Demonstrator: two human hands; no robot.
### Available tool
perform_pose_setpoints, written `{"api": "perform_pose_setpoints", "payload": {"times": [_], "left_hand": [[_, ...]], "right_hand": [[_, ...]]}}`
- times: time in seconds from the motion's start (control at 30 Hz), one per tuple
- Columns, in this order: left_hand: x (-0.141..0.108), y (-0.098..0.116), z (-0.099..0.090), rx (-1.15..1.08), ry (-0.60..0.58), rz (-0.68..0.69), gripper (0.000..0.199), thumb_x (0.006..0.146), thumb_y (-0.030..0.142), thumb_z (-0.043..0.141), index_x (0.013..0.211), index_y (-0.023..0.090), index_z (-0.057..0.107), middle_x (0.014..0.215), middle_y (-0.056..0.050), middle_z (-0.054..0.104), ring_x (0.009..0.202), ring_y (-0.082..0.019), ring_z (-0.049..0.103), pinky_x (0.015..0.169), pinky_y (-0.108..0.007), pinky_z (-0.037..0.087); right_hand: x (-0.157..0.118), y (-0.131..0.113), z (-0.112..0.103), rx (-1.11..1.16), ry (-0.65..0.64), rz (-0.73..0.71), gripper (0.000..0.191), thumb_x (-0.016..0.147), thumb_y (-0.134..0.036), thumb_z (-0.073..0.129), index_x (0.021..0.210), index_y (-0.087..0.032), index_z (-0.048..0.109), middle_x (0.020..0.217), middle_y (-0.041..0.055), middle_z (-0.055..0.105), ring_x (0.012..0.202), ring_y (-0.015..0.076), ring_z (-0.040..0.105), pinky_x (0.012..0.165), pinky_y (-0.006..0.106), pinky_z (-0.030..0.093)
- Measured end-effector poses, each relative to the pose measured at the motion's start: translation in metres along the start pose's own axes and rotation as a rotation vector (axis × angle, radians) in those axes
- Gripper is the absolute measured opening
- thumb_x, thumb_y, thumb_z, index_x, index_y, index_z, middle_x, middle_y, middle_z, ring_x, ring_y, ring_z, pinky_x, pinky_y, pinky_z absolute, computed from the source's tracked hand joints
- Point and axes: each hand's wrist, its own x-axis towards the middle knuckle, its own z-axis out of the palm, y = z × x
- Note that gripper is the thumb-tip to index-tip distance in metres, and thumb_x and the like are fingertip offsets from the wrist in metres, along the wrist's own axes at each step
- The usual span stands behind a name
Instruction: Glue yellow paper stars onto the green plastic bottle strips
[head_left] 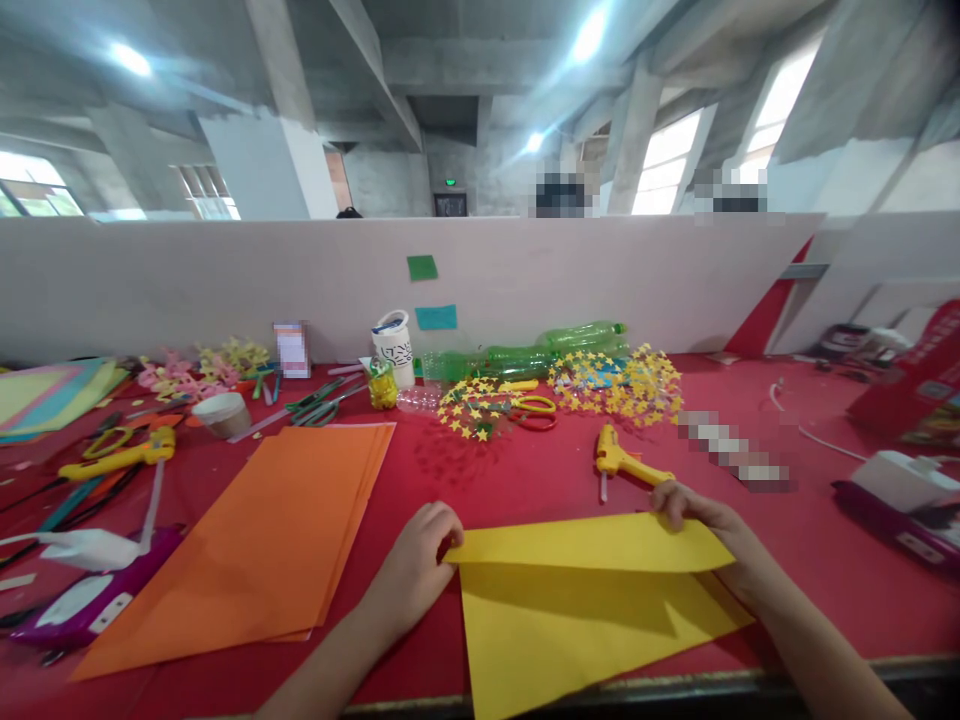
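A yellow sheet of paper (555,635) lies at the table's front edge, its far part folded over toward me in a long strip. At the left end of that fold, my left hand (431,540) pinches the paper between thumb and curled fingers. My right hand (697,515) grips the fold's right end, fingers over the top edge and the thumb hidden behind the paper. Just beyond my right hand rests a yellow glue gun (626,460). To the left of my left hand is a stack of orange paper sheets (270,530).
Along the back stand star-covered decorations (619,385), green plastic bottles (525,358), scissors (536,408) and a white cup (395,345). On the left are another glue gun (124,455), a paper cup (223,414) and a purple power strip (127,580). A second power strip (900,525) sits right.
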Motion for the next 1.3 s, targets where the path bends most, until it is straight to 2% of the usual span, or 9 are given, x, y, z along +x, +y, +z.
{"api": "perform_pose_setpoints", "payload": {"times": [0.17, 0.6, 0.7, 0.83, 0.93, 1.07, 1.13, 1.2, 1.3], "left_hand": [[0.004, -0.004, -0.003, 0.028, 0.082, 0.031, 0.014, 0.07, 0.007, 0.047, 0.074, 0.02, 0.044, 0.082, -0.002, 0.05, 0.079, -0.018, 0.045, 0.071, -0.03, 0.037], [0.004, -0.015, -0.015, -0.11, 0.071, -0.085, 0.007, 0.076, 0.021, 0.051, 0.07, 0.019, 0.053, 0.079, -0.003, 0.054, 0.077, -0.018, 0.051, 0.072, -0.03, 0.039], [0.007, -0.023, -0.013, -0.372, 0.072, -0.23, 0.008, 0.073, 0.025, 0.054, 0.07, 0.019, 0.051, 0.07, -0.001, 0.057, 0.067, -0.016, 0.053, 0.064, -0.027, 0.04], [0.009, -0.038, -0.015, -0.612, 0.068, -0.421, 0.01, 0.072, 0.028, 0.051, 0.072, 0.02, 0.046, 0.058, 0.002, 0.057, 0.052, -0.014, 0.053, 0.051, -0.024, 0.038], [0.01, -0.051, -0.027, -0.432, 0.241, -0.418, 0.013, 0.071, 0.029, 0.052, 0.079, 0.019, 0.049, 0.068, 0.001, 0.058, 0.059, -0.015, 0.056, 0.055, -0.026, 0.042], [0.012, -0.046, -0.044, -0.099, 0.465, -0.342, 0.02, 0.073, 0.032, 0.052, 0.089, 0.02, 0.05, 0.081, -0.002, 0.06, 0.075, -0.019, 0.059, 0.07, -0.032, 0.047], [0.013, -0.03, -0.045, -0.057, 0.36, -0.245, 0.02, 0.078, 0.033, 0.047, 0.092, 0.02, 0.051, 0.087, -0.005, 0.061, 0.08, -0.02, 0.06, 0.072, -0.032, 0.048], [0.015, -0.011, -0.037, -0.011, 0.149, -0.13, 0.023, 0.082, 0.031, 0.043, 0.1, 0.02, 0.053, 0.101, -0.008, 0.062, 0.091, -0.02, 0.059, 0.079, -0.035, 0.048], [0.014, 0.011, -0.015, 0.074, -0.14, 0.059, 0.04, 0.08, 0.03, 0.049, 0.12, 0.022, 0.05, 0.132, -0.009, 0.048, 0.121, -0.025, 0.042, 0.101, -0.043, 0.033]], "right_hand": [[-0.002, 0.002, -0.001, 0.041, 0.014, 0.015, 0.023, 0.069, -0.032, 0.067, 0.06, -0.019, 0.05, 0.094, 0.0048, 0.047, 0.082, 0.02, 0.048, 0.067, 0.028, 0.041], [-0.005, -0.011, 0.0, 0.025, 0.054, 0.018, 0.029, 0.062, -0.04, 0.072, 0.056, -0.019, 0.053, 0.088, 0.0049, 0.052, 0.078, 0.0199, 0.051, 0.063, 0.027, 0.044], [-0.002, -0.019, 0.009, 0.019, 0.167, 0.043, 0.023, 0.064, -0.039, 0.07, 0.072, -0.021, 0.059, 0.089, 0.0054, 0.058, 0.081, 0.022, 0.056, 0.066, 0.029, 0.045], [0.009, -0.025, 0.031, -0.039, 0.191, 0.135, 0.038, 0.072, -0.033, 0.06, 0.107, -0.021, 0.051, 0.092, 0.0059, 0.062, 0.082, 0.0226, 0.06, 0.073, 0.033, 0.048], [0.021, -0.023, 0.053, -0.18, 0.234, 0.162, 0.047, 0.066, -0.024, 0.06, 0.11, -0.019, 0.045, 0.085, 0.004, 0.063, 0.076, 0.021, 0.061, 0.068, 0.03, 0.047], [0.035, -0.014, 0.083, -0.191, 0.105, 0.154, 0.048, 0.07, -0.02, 0.05, 0.116, -0.02, 0.037, 0.092, 0.0047, 0.064, 0.072, 0.0186, 0.062, 0.064, 0.029, 0.047], [0.04, -0.011, 0.096, -0.307, 0.065, 0.122, 0.049, 0.07, -0.017, 0.048, 0.117, -0.021, 0.036, 0.091, 0.0044, 0.064, 0.071, 0.0187, 0.062, 0.062, 0.028, 0.047], [0.045, -0.009, 0.107, -0.461, 0.018, 0.061, 0.052, 0.07, -0.013, 0.046, 0.12, -0.02, 0.034, 0.093, 0.005, 0.065, 0.076, 0.0187, 0.063, 0.063, 0.027, 0.046], [0.051, -0.008, 0.112, -0.67, -0.024, -0.019, 0.052, 0.071, -0.012, 0.047, 0.122, -0.02, 0.036, 0.096, 0.0063, 0.064, 0.083, 0.0193, 0.062, 0.068, 0.026, 0.045]]}}
